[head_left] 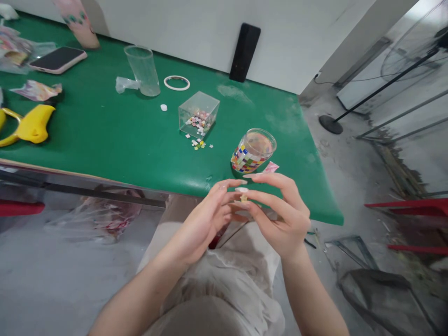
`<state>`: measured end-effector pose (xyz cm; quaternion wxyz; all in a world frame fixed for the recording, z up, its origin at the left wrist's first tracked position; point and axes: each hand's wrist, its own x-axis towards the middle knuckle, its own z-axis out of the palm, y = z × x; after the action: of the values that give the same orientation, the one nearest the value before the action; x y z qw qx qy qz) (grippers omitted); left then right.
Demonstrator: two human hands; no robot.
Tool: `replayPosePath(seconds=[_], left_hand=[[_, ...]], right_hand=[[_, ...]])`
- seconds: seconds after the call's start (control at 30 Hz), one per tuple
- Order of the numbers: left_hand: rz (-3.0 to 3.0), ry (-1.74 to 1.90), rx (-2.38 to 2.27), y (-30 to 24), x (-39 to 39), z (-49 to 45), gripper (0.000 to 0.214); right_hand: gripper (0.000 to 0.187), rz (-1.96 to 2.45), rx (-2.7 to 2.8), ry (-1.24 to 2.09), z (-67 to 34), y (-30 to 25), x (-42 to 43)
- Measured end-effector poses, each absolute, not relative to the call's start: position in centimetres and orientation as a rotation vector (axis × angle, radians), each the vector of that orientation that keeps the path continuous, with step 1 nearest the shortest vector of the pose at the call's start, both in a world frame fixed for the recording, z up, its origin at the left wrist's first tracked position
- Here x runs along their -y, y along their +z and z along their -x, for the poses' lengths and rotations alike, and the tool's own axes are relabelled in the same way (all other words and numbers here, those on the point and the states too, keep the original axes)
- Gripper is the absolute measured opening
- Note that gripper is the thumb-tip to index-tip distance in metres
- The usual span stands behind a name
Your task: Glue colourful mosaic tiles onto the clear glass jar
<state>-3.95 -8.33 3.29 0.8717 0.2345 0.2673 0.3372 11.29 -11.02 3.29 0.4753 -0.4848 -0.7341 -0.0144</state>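
Pinching a small star point(244, 198) between thumb and finger, the right hand point(287, 215) hangs in front of the near edge of the green desk point(115, 140); its index finger reaches out above the star; the left hand point(206, 217) faces it from the other side, fingers loosely bent and their tips close to the star, though I cannot tell whether they touch it or hold anything.

Just beyond the fingertips stands the cup point(249, 161), upright and covered around its lower wall with coloured squares, its rim clear; a pink scrap point(271, 167) lies beside it; farther back and to the left sits a clear box point(191, 112) with small pieces point(200, 120) inside, and more stars and squares lie loose just in front of it.

Behind the box lies a white ring point(177, 83), near a clear tumbler point(144, 72); a black phone point(245, 52) leans against the wall point(196, 28); toward the left end are a second phone point(58, 59), lying flat, and a yellow tool point(33, 125).
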Motion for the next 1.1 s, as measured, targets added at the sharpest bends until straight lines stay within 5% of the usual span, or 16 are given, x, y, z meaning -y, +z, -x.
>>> replayPosePath(seconds=[0.4, 1.1], left_hand=[[-0.402, 0.67, -0.495, 2.6, 8.8, 3.9, 0.022], [-0.191, 0.684, -0.485, 2.7, 8.3, 2.5, 0.012]], right_hand=[[0.03, 1.166, 1.729, -0.124, -11.2, 2.4, 11.0], [0.014, 1.161, 1.852, -0.158, -11.9, 3.2, 10.1]])
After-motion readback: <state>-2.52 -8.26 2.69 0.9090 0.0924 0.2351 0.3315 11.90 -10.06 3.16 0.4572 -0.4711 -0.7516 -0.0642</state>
